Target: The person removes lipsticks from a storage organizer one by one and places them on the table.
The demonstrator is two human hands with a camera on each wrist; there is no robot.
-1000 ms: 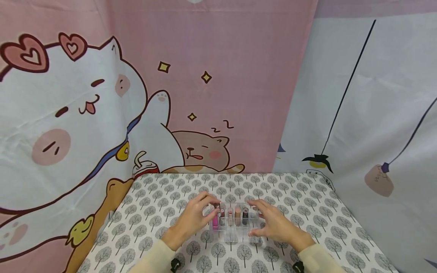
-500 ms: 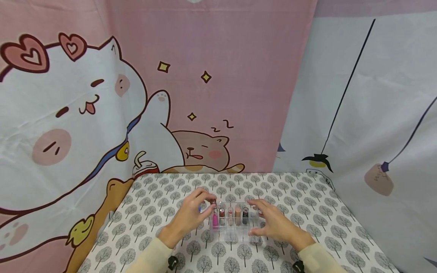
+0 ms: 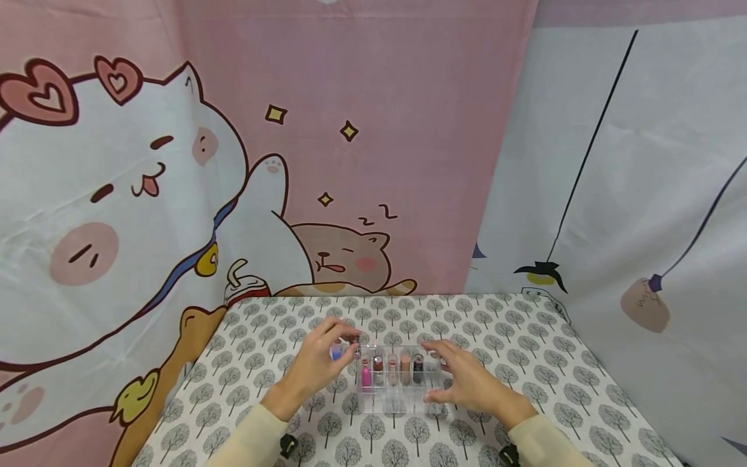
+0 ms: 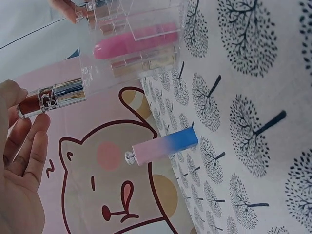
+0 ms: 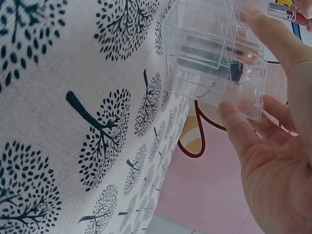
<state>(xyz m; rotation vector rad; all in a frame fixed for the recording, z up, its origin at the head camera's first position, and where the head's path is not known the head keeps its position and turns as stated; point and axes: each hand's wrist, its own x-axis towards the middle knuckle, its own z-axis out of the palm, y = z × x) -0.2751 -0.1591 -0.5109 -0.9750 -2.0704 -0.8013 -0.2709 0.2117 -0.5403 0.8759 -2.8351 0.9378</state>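
My left hand point(image 3: 315, 358) pinches a lip gloss tube point(image 4: 68, 93) near its end, between thumb and fingers. The tube has a silver cap and a dark red-brown body. It is held in the air, just left of a clear cosmetics organizer point(image 3: 392, 403). My right hand point(image 3: 468, 381) grips the organizer's right side, with thumb and fingers on its clear walls point(image 5: 243, 105). Several lip products stand in the organizer's compartments, among them a bright pink tube point(image 3: 366, 374), a peach-brown one point(image 3: 405, 368) and a black one point(image 3: 417, 368).
A pink-and-blue lipstick tube point(image 4: 165, 146) stands on the table beside the organizer, partly hidden behind my left hand in the head view. White cloth with tree prints point(image 3: 251, 383) covers the table. A cartoon-printed curtain point(image 3: 408, 162) hangs behind it.
My left hand has moved left with the lip gloss tube, away from over the organizer's left end. The blue tube behind that hand shows more now. My right hand stays on the organizer.
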